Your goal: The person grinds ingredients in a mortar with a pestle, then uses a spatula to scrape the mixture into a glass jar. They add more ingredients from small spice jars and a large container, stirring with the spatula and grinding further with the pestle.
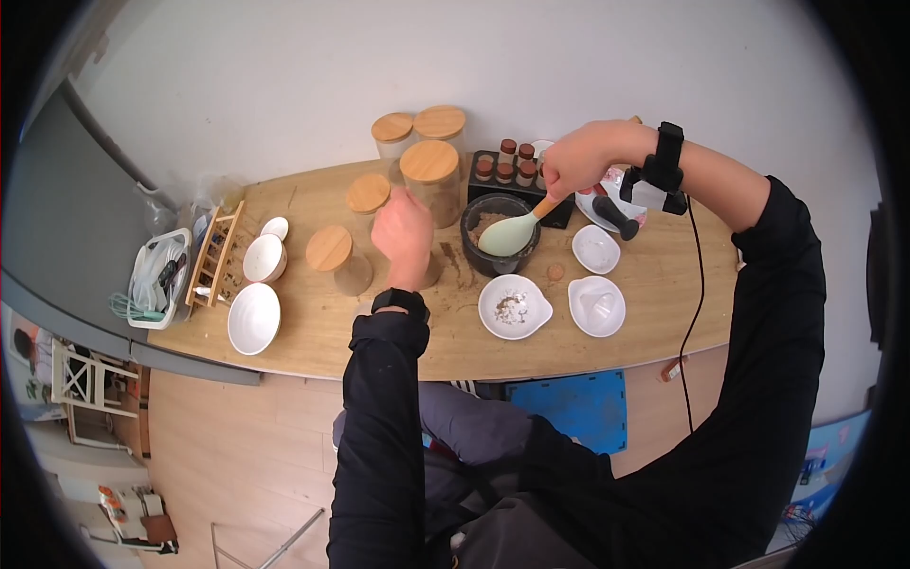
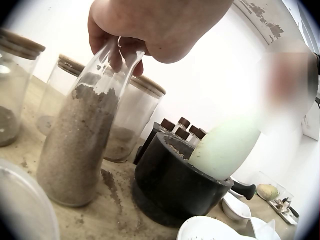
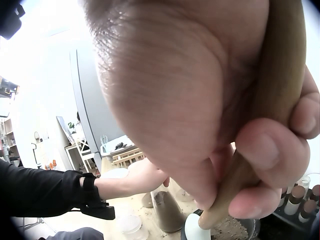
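Observation:
My left hand (image 1: 405,237) grips the narrow neck of a clear glass bottle (image 2: 80,145) from above. Grey-brown powder fills much of the bottle, which stands slightly tilted in the left wrist view. My right hand (image 1: 580,159) holds the wooden handle (image 3: 282,65) of a large spoon, fingers wrapped round it. The spoon's pale green head (image 1: 509,235) points down into a black mortar (image 2: 165,185), over coarse brown ground material (image 1: 485,223). In the head view the left hand and forearm hide most of the bottle.
Wooden-lidded glass jars (image 1: 431,163) stand behind the left hand. Small brown-capped bottles (image 1: 507,150) fill a black rack behind the mortar. White bowls (image 1: 515,318) sit at the front, others (image 1: 254,319) on the left beside a wooden rack (image 1: 220,251). A black cable (image 1: 700,284) crosses the right side.

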`<action>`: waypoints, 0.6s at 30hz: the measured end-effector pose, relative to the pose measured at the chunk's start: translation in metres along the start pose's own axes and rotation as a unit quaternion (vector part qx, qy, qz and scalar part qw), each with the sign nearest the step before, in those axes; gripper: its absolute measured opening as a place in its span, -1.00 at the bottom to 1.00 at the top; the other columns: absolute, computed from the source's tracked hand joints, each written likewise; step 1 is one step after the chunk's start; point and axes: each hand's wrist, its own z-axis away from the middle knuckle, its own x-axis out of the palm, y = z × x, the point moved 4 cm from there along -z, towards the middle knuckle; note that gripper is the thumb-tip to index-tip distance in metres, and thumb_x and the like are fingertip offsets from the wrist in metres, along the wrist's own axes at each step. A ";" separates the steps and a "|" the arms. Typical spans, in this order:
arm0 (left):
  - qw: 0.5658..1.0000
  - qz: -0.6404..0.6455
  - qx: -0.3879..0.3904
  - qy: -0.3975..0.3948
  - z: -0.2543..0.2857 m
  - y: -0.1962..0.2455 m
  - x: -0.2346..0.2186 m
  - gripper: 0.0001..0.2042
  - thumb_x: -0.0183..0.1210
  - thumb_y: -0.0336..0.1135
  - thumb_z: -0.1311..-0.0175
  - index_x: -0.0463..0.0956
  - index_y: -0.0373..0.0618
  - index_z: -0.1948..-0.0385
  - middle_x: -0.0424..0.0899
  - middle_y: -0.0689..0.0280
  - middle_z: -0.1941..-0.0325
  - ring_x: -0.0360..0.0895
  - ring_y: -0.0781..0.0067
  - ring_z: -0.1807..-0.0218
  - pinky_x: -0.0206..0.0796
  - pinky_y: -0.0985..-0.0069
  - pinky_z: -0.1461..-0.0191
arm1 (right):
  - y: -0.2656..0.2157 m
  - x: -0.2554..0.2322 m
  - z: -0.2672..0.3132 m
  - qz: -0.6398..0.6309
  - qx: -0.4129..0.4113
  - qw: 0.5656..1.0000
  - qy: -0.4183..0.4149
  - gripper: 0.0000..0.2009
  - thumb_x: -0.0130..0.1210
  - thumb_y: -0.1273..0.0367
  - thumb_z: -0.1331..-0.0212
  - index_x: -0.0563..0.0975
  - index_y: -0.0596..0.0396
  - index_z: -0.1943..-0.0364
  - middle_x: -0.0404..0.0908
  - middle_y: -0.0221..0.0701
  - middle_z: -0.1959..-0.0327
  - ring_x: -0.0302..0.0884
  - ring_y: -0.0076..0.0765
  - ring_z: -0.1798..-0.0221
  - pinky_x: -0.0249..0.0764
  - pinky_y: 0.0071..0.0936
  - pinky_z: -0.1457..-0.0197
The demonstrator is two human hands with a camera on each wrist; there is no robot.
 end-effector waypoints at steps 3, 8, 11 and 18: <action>1.000 0.003 -0.006 -0.006 -0.001 -0.002 0.001 -0.76 -0.04 -0.18 -0.27 0.54 -0.06 0.46 0.63 0.10 0.52 0.59 0.02 0.41 0.39 0.15 0.38 | -0.005 -0.001 -0.007 0.010 0.000 1.000 0.001 -0.73 -0.01 0.16 -0.20 0.62 0.00 0.28 0.58 -0.45 0.58 0.50 -0.44 0.55 0.36 -0.43 0.46; 1.000 -0.013 -0.006 -0.015 0.001 0.002 -0.001 -0.77 -0.02 -0.21 -0.27 0.52 -0.09 0.48 0.63 0.14 0.53 0.59 0.05 0.40 0.40 0.17 0.37 | -0.020 -0.007 -0.019 0.034 0.004 0.999 0.019 -0.73 -0.03 0.18 -0.21 0.61 0.02 0.29 0.59 -0.44 0.58 0.50 -0.40 0.58 0.39 -0.45 0.47; 1.000 -0.013 -0.006 -0.012 -0.001 0.001 -0.001 -0.78 -0.02 -0.22 -0.27 0.53 -0.08 0.48 0.62 0.14 0.54 0.59 0.05 0.40 0.40 0.17 0.38 | -0.014 -0.004 -0.035 -0.001 0.018 1.000 0.025 -0.71 -0.04 0.17 -0.23 0.58 0.08 0.35 0.57 -0.43 0.58 0.45 -0.42 0.61 0.39 -0.46 0.50; 1.000 0.000 0.006 0.016 0.000 -0.002 0.002 -0.78 -0.01 -0.22 -0.26 0.51 -0.09 0.52 0.61 0.12 0.57 0.59 0.04 0.42 0.40 0.16 0.39 | 0.020 0.011 -0.031 -0.140 0.056 0.988 -0.018 -0.67 -0.13 0.14 -0.30 0.49 0.11 0.37 0.45 -0.50 0.61 0.35 -0.52 0.67 0.31 -0.49 0.59</action>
